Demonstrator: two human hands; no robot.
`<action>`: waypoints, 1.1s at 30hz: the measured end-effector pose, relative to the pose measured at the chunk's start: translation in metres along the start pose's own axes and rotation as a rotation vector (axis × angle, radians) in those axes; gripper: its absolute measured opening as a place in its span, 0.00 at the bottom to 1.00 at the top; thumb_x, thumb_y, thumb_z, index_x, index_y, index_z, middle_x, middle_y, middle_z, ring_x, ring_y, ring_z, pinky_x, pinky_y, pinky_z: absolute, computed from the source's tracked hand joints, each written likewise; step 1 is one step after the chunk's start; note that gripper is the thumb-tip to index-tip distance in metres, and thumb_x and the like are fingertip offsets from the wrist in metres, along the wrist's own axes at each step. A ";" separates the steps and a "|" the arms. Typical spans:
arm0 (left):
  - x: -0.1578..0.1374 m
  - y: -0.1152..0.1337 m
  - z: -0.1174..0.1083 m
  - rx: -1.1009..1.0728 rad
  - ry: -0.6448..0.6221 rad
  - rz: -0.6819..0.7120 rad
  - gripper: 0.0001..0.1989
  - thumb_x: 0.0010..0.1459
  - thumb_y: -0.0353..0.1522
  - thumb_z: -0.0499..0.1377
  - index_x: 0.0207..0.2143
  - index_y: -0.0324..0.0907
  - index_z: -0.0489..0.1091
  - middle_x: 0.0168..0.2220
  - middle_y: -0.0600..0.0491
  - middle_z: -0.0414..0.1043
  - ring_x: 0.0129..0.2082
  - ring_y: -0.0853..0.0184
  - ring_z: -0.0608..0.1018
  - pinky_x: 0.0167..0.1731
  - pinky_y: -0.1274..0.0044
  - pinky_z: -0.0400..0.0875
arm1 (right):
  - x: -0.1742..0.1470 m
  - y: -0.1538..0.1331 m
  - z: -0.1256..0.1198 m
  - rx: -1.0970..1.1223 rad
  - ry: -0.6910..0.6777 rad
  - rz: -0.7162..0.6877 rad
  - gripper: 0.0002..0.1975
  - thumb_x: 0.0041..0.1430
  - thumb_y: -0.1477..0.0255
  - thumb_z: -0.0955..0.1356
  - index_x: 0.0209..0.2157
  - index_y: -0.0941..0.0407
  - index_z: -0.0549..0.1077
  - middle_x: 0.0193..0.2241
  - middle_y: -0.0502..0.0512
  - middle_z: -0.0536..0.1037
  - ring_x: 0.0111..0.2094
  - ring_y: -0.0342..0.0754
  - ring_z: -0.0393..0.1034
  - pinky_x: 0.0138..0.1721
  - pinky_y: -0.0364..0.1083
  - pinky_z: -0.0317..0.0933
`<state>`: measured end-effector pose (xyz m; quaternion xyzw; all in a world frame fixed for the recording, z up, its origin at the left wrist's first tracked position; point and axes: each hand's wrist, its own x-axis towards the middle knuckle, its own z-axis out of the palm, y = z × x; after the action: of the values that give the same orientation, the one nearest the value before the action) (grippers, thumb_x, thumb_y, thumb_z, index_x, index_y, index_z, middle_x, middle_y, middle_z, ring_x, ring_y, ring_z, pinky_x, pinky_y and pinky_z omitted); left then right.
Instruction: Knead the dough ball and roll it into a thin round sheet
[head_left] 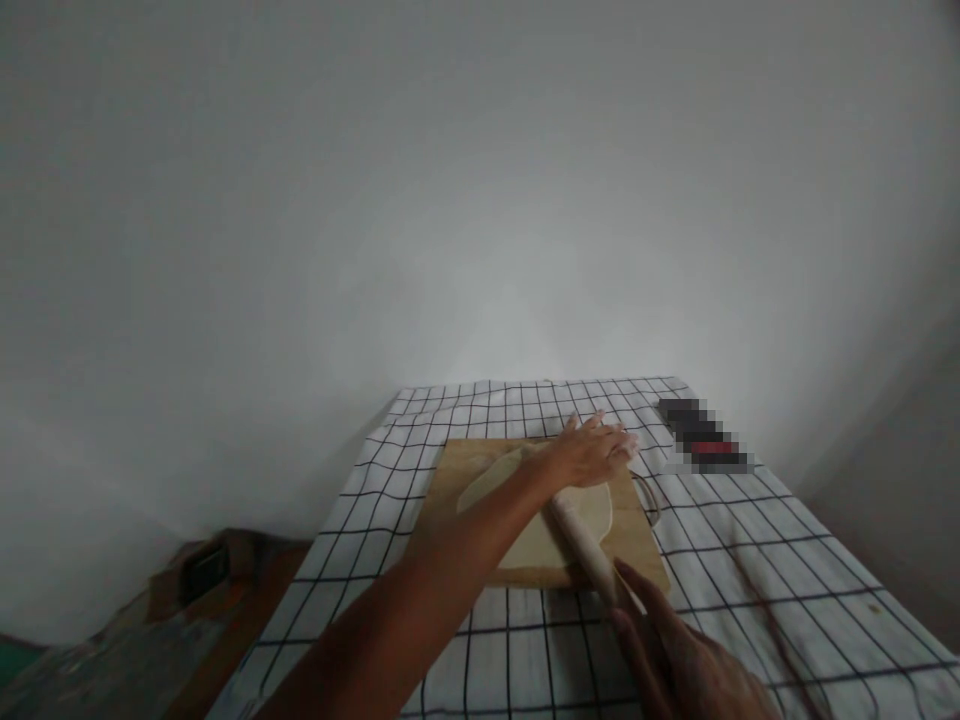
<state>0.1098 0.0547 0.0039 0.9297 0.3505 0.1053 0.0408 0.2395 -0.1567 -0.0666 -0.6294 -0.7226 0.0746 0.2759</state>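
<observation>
A wooden board (pixel 645 545) lies on a table under a white cloth with black checks (pixel 757 540). A flat sheet of pale dough (pixel 525 545) is spread on the board. A pale wooden rolling pin (pixel 581 540) lies slantwise across the dough. My left hand (pixel 592 450) rests flat, fingers stretched, on the pin's far end. My right hand (pixel 675 650) presses with straight fingers on the near end at the board's front edge.
A dark blurred-out object (pixel 705 435) lies on the cloth at the back right, beyond the board. A plain white wall rises behind the table. To the left, lower down, stands a brown wooden surface (pixel 225 610) with a small dark box (pixel 206 570).
</observation>
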 end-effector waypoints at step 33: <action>-0.205 -0.036 -0.031 0.198 0.033 -0.144 0.27 0.72 0.32 0.40 0.72 0.45 0.41 0.72 0.50 0.45 0.72 0.58 0.48 0.68 0.56 0.51 | -0.008 -0.075 0.053 0.075 -0.321 -0.261 0.48 0.56 0.64 0.65 0.71 0.41 0.34 0.43 0.50 0.83 0.24 0.58 0.80 0.15 0.50 0.64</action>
<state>-0.0706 -0.0538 -0.0057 0.8998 0.4257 0.0821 -0.0496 0.1485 -0.1661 -0.0787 -0.5000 -0.8293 0.1646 0.1878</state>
